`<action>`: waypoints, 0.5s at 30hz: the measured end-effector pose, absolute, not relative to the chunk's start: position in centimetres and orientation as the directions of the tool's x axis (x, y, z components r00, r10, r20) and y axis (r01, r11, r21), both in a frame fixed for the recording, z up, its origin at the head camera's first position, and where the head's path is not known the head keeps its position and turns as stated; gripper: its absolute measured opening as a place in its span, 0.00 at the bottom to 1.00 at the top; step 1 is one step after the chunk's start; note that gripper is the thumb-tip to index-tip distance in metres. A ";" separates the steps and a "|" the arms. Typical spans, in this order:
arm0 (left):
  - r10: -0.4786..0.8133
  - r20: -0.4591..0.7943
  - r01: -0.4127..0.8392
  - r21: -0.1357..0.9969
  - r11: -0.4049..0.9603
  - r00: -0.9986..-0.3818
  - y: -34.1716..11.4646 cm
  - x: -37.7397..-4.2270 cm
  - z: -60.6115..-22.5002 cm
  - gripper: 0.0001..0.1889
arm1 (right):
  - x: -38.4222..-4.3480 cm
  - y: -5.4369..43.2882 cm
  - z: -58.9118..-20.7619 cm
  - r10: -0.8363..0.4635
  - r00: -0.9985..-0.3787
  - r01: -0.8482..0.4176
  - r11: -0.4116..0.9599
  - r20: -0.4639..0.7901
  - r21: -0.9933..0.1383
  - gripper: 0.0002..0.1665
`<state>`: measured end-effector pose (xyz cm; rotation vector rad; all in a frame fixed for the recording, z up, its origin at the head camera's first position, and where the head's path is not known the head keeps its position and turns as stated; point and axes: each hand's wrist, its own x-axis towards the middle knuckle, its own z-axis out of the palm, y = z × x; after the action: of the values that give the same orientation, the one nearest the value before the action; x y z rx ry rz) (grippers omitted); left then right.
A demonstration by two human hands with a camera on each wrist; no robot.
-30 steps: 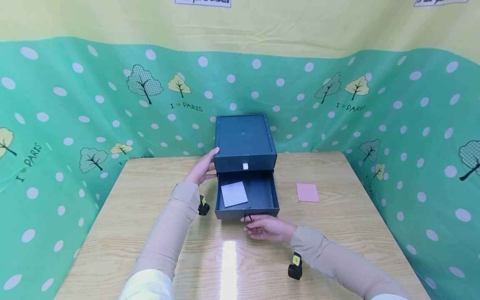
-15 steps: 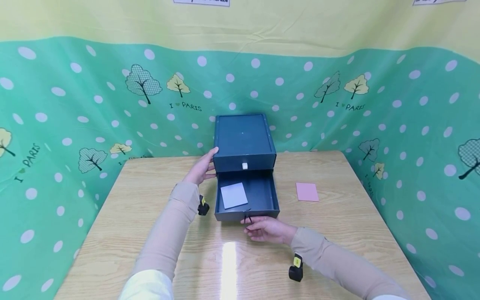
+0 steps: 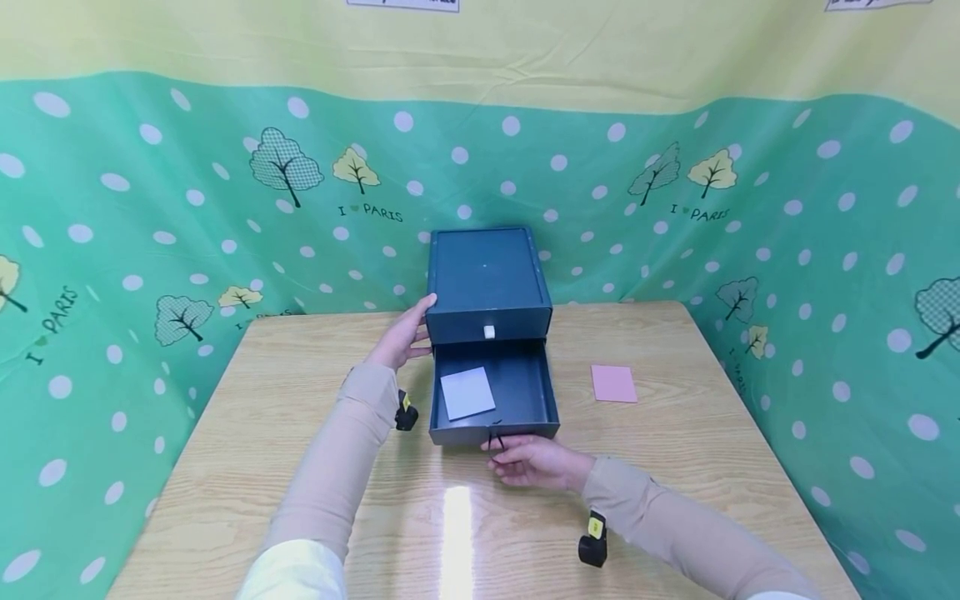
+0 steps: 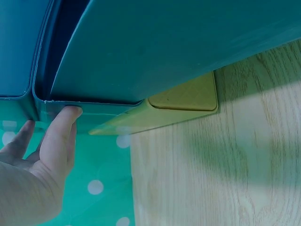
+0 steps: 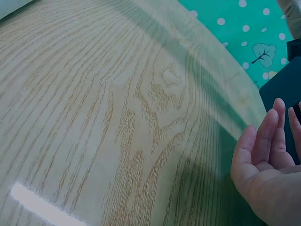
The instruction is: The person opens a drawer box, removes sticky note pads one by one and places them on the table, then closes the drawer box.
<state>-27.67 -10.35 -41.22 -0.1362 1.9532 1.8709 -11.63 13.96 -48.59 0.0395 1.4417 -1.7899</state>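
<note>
A dark blue two-drawer desk organizer [image 3: 486,271] stands against the backdrop; its top drawer is shut, its lower drawer [image 3: 528,392] pulled out. A white square of paper [image 3: 468,392] lies tilted inside the lower drawer, at its left. My left hand [image 3: 402,337] rests against the organizer's left side, thumb at the front edge; the left wrist view shows the hand [image 4: 47,160] with fingers extended. At the drawer front my right hand [image 3: 536,462] pinches a thin black cord loop [image 3: 491,447]. In the right wrist view the right hand [image 5: 268,165] is partly cut off.
A pink square of paper [image 3: 613,383] lies on the wooden table [image 3: 300,375] right of the organizer. A green polka-dot cloth [image 3: 330,258] encloses the back and sides. Black wrist cameras, one [image 3: 593,542] below the right sleeve, hang close to the tabletop.
The lower drawer has slid slightly further out toward me, with my right hand moving along at its cord. The white paper has come forward with it. My left hand stays in place.
</note>
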 end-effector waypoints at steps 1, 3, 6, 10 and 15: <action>0.219 -0.372 -0.363 0.928 0.080 -0.902 -10.3 -27.7 -41.3 0.45 | -11.6 13.9 -48.6 -0.563 -0.663 0.603 -0.013 -0.493 -0.797 0.24; 0.219 -0.374 -0.365 0.928 0.079 -0.901 -10.4 -27.8 -41.3 0.44 | -11.6 13.9 -48.7 -0.568 -0.663 0.600 -0.016 -0.487 -0.800 0.23; 0.218 -0.375 -0.367 0.927 0.078 -0.901 -10.4 -27.8 -41.4 0.44 | -11.4 13.9 -48.8 -0.580 -0.659 0.603 -0.027 -0.478 -0.797 0.23; 0.217 -0.375 -0.368 0.927 0.074 -0.901 -10.4 -27.8 -41.4 0.45 | -11.3 14.0 -48.9 -0.595 -0.654 0.606 -0.042 -0.467 -0.795 0.22; 0.225 -0.375 -0.368 0.927 0.076 -0.899 -10.3 -27.7 -41.2 0.45 | -11.2 14.1 -48.9 -0.600 -0.651 0.608 -0.044 -0.466 -0.793 0.23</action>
<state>-27.68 -10.33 -41.16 -0.1408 1.9376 1.8764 -11.15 14.07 -48.95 0.0095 1.3818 -1.8132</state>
